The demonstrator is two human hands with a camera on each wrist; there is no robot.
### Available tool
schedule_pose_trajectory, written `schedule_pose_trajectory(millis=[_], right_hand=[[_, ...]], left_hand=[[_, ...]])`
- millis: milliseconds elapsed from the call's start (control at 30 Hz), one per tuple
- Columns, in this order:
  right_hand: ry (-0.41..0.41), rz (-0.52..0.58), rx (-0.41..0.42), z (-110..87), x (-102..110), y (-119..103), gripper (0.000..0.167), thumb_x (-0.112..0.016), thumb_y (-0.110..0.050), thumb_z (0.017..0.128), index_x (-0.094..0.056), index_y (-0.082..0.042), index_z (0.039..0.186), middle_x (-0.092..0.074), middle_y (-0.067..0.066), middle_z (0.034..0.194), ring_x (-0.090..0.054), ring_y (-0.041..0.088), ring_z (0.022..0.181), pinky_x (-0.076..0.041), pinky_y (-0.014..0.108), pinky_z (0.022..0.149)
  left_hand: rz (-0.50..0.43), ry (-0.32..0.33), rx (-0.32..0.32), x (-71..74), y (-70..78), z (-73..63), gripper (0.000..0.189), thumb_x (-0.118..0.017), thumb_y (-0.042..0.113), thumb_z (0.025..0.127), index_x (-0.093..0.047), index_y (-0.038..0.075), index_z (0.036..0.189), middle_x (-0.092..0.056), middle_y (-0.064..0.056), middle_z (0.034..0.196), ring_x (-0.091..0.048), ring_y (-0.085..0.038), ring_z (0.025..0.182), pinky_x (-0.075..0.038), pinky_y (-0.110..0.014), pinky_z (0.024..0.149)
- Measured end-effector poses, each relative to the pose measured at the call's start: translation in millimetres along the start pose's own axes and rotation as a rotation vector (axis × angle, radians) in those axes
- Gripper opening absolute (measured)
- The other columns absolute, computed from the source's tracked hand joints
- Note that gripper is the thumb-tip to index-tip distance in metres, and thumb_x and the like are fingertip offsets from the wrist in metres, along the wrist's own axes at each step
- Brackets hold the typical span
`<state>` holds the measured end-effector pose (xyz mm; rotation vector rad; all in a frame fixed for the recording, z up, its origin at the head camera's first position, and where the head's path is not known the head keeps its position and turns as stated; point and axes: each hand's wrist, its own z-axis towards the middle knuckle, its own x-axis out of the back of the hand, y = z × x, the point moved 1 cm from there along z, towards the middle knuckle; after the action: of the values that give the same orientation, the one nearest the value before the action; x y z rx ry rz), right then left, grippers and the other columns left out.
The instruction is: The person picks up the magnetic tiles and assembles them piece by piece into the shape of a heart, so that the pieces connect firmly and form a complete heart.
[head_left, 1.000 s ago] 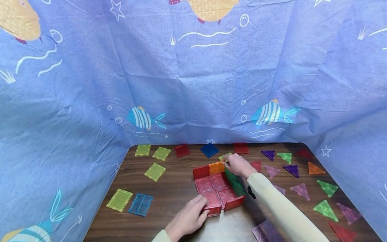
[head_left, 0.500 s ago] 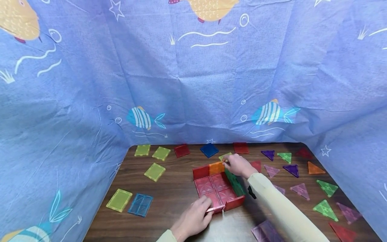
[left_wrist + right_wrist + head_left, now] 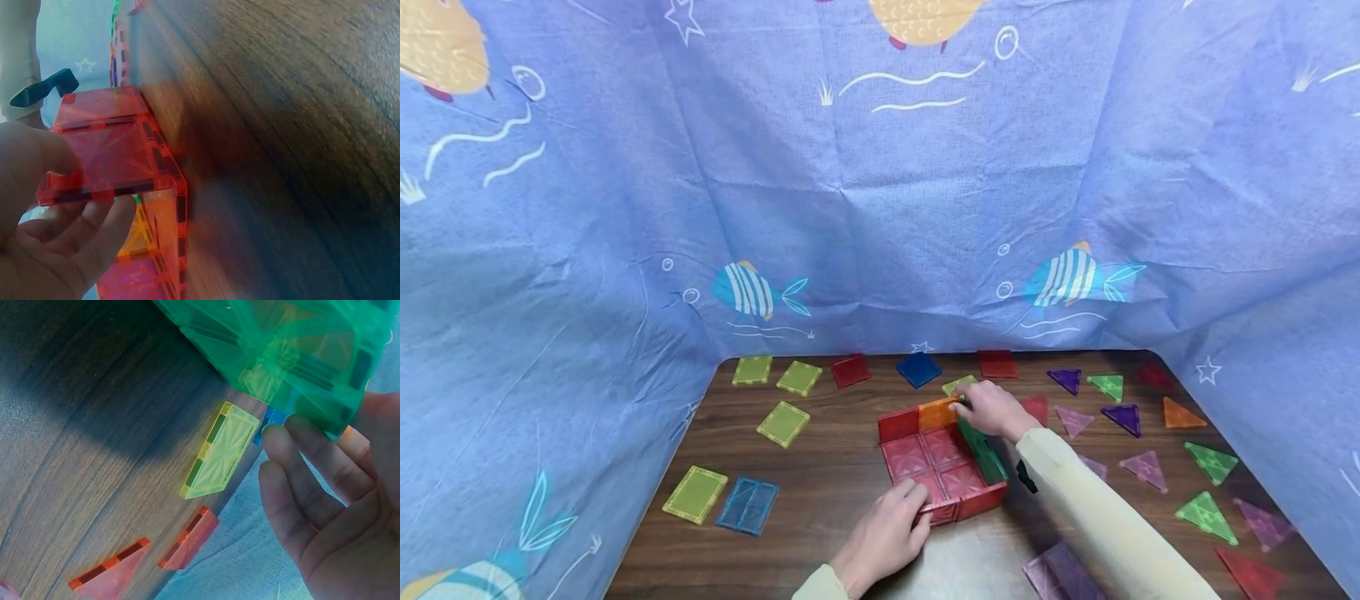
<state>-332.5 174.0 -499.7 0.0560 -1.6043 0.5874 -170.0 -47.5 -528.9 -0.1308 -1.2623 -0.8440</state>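
A low open box of translucent magnetic tiles stands mid-table, on a floor of red squares (image 3: 946, 448). Its back wall is a red tile (image 3: 898, 427) and an orange tile (image 3: 936, 414); green tiles (image 3: 982, 452) form the right side. My left hand (image 3: 886, 532) pinches the front-left red magnetic tile (image 3: 112, 156), thumb outside and fingers behind it. That tile stands upright at the floor's front edge, beside another red wall tile (image 3: 983, 501). At the back right corner, my right hand (image 3: 992, 408) pinches the top of the green wall where it meets the orange tile.
Yellow squares (image 3: 695, 495) and a blue tile (image 3: 748, 505) lie at left. Along the back are red squares (image 3: 851, 371) and a dark blue square (image 3: 918, 369). Several triangles (image 3: 1206, 517) spread over the right side. Purple tiles (image 3: 1062, 573) lie near the front. A fish-print cloth (image 3: 880, 208) hangs behind.
My left hand has shifted slightly right and swung the front-left red tile upright, into line with the red tile beside it. The right hand has stayed at the back corner.
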Motion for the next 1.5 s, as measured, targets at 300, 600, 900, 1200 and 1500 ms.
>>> schedule_pose_trajectory(millis=[300,600,900,1200,1500], right_hand=[[0.010,0.002,0.019,0.5,2,0,0.032,-0.067,-0.029,0.099,-0.069,-0.005,0.120,-0.073,0.009,0.099,-0.061,0.016,0.075,-0.058,0.044,0.079],[0.042,-0.007,0.009,-1.9,-1,3,0.024,-0.067,-0.027,0.097,-0.071,-0.010,0.114,-0.065,0.000,0.081,-0.053,0.015,0.068,-0.051,0.035,0.065],[0.064,0.043,-0.007,-7.5,-3,6,0.017,-0.068,-0.027,0.096,-0.071,-0.015,0.107,-0.053,-0.005,0.067,-0.048,0.013,0.060,-0.037,0.029,0.055],[0.059,0.197,-0.029,-19.9,-7,17,0.019,-0.067,-0.028,0.098,-0.071,-0.011,0.106,-0.056,-0.005,0.063,-0.049,0.011,0.056,-0.041,0.028,0.053],[0.037,0.275,-0.049,-22.9,-10,24,0.025,-0.065,-0.031,0.099,-0.071,-0.010,0.113,-0.062,-0.004,0.071,-0.053,0.011,0.061,-0.046,0.029,0.057]], left_hand=[[0.029,0.028,-0.026,-2.0,-0.5,-0.3,0.016,-0.073,0.015,0.086,-0.057,0.019,0.084,-0.049,0.009,0.079,-0.046,-0.004,0.066,-0.039,-0.016,0.059],[0.007,-0.006,-0.013,-0.5,-2.1,-0.2,0.014,-0.072,0.015,0.088,-0.058,0.020,0.085,-0.049,0.010,0.079,-0.044,-0.003,0.066,-0.038,-0.016,0.060],[0.029,0.005,-0.047,2.2,-6.2,-4.5,0.014,-0.070,0.013,0.082,-0.058,0.019,0.087,-0.051,0.010,0.083,-0.047,-0.003,0.069,-0.041,-0.016,0.063],[0.024,-0.017,-0.052,11.8,-12.2,-5.4,0.015,-0.072,0.012,0.082,-0.059,0.020,0.087,-0.051,0.010,0.081,-0.048,-0.004,0.069,-0.043,-0.018,0.063],[-0.021,-0.055,-0.043,15.0,-15.7,-5.5,0.012,-0.071,0.013,0.085,-0.062,0.019,0.089,-0.051,0.011,0.081,-0.046,-0.001,0.069,-0.041,-0.015,0.062]])
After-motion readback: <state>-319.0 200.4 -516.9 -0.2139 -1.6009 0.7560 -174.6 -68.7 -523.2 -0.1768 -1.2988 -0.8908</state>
